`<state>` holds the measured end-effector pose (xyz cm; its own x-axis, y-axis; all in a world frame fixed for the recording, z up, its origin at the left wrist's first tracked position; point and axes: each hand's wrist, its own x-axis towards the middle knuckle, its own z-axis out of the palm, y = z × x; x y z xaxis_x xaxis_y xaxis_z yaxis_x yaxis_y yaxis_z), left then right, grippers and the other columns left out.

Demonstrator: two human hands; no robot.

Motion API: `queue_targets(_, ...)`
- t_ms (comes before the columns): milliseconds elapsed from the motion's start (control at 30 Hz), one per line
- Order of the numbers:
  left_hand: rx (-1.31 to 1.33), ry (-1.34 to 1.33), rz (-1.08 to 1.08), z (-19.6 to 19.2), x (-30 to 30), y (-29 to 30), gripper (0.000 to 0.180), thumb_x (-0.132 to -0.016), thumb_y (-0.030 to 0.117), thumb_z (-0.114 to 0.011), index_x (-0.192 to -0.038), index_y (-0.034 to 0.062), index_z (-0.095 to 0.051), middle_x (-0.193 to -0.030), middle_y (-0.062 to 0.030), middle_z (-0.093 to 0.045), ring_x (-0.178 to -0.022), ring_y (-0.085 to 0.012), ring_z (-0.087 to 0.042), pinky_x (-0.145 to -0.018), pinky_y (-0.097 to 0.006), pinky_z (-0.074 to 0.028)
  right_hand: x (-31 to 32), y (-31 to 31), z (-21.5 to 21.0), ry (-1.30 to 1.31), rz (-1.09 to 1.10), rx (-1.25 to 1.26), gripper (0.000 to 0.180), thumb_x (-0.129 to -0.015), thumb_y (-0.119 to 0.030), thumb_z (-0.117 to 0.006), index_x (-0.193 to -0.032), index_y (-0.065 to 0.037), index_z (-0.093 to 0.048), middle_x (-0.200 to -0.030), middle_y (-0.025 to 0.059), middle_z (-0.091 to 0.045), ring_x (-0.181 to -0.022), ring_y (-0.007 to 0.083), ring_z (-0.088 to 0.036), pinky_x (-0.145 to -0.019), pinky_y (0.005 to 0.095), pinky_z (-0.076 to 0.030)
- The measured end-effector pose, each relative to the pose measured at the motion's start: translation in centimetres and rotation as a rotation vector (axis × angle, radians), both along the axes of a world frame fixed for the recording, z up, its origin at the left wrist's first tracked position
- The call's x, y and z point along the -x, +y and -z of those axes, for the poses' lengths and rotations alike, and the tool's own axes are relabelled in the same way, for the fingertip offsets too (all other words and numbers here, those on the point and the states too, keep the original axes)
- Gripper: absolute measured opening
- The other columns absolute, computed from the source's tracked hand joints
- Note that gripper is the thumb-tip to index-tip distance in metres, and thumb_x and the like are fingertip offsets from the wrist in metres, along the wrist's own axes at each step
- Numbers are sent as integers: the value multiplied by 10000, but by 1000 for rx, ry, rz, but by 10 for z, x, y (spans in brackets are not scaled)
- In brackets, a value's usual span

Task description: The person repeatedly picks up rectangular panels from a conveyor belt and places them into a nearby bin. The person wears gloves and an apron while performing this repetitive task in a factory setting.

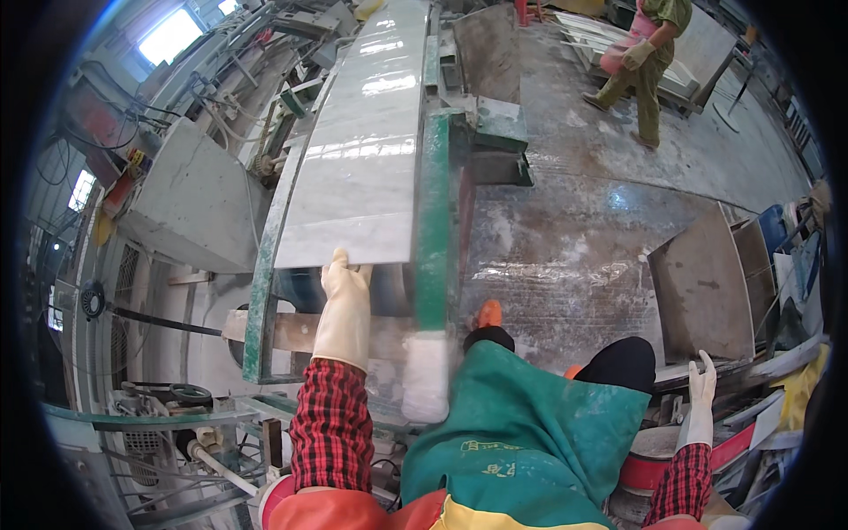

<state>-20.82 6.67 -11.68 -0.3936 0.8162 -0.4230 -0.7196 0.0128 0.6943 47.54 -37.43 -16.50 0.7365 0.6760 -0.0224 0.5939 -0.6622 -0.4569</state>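
A long white stone slab [358, 190], grey-veined and wet-looking, lies on a conveyor with green side rails [433, 221]. My left hand [344, 305], in a cream rubber glove, grips the slab's near edge. Its thumb rests on the top face, and the other fingers are mostly hidden at the edge. Below that edge a dark roller [305, 288] shows in part. At the lower right my right hand [701, 402], gloved the same way, is held out with fingers apart and nothing in it. It is nearest to a brown upright board [707, 287].
Another person [649, 71] in olive clothing and gloves walks at the upper right beside stacked pale panels [592, 44]. A grey box-shaped block [194, 199] and machinery flank the conveyor's left. The floor [565, 238] looks wet. A white padded post end [426, 380] stands near my apron.
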Motion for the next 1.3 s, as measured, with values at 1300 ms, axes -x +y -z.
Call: queue_targets(1300,82,-149,-6,14,23,30,319,-1046,60,-481,-1335,-70,-451,-1354,-241,-550,-1219,-430,-593,-1002,-664,-536,31,-3,-14,50,-69,-42,465,-857,-157,-713,-1305,-50,-655,-1325,154,-658,-1276,304,-583,-1119,384,-415)
